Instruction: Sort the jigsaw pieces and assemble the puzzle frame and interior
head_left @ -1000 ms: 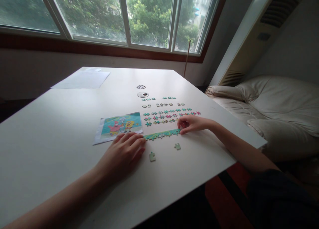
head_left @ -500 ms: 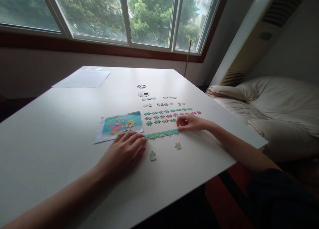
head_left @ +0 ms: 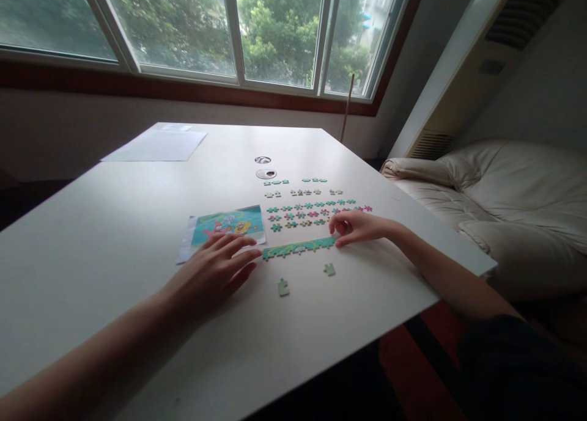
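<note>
A joined strip of green and teal jigsaw pieces (head_left: 300,248) lies flat on the white table (head_left: 137,225). My left hand (head_left: 213,265) hovers or rests by the strip's left end, its fingers loosely spread and holding nothing; it partly covers a printed cartoon picture (head_left: 250,222). At the strip's right end, my right hand (head_left: 360,226) has curled fingers, with the thumb apart from the index finger and no piece seen between them. Two loose pieces lie below the strip, one grey-green piece (head_left: 283,287) left and another piece (head_left: 329,269) right.
Beyond the strip, several loose jigsaw pieces (head_left: 313,214) lie in rows. Two round discs (head_left: 266,173) sit behind them. White paper sheets (head_left: 156,146) lie at the table's far left. A cream leather sofa (head_left: 518,195) stands to the right, past the table's edge.
My left hand has drawn back left, off the strip's left end, uncovering it. My right thumb has shifted slightly right, away from the strip's right end. The view has moved a little.
</note>
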The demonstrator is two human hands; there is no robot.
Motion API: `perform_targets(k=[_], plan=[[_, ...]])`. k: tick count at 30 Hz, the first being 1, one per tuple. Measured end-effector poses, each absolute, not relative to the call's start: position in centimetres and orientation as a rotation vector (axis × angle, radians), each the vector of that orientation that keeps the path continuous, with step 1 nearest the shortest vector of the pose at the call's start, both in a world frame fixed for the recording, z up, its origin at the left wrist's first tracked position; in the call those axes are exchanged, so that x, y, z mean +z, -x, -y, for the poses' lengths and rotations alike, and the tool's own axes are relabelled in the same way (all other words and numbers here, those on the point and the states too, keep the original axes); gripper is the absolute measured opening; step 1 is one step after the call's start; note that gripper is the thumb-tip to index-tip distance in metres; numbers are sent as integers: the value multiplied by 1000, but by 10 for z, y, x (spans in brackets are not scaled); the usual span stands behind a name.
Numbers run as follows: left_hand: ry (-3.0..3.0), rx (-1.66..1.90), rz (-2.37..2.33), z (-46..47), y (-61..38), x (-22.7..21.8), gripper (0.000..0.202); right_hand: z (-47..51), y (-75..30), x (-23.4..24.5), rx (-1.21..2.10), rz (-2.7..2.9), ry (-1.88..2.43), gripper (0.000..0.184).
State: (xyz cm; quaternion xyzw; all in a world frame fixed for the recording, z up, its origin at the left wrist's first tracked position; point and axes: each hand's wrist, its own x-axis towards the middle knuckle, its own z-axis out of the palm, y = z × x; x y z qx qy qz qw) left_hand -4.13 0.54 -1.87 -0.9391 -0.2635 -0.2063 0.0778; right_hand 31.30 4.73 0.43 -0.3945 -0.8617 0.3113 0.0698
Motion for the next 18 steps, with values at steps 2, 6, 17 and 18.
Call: perform_targets(k=[2, 6, 17, 18], plan=[[2842, -622, 770, -6, 41, -19, 21, -47, -312, 5, 909, 2607, 1193, 36], [2876, -613, 757, -5, 38, -17, 23, -46, -312, 7, 937, 2615, 1190, 33], [2922, -447, 855, 1, 35, -9, 30, -48, -317, 7, 971, 2573, 1238, 34], [2922, -440, 863, 2, 35, -8, 30, -48, -317, 8, 965, 2570, 1246, 34]])
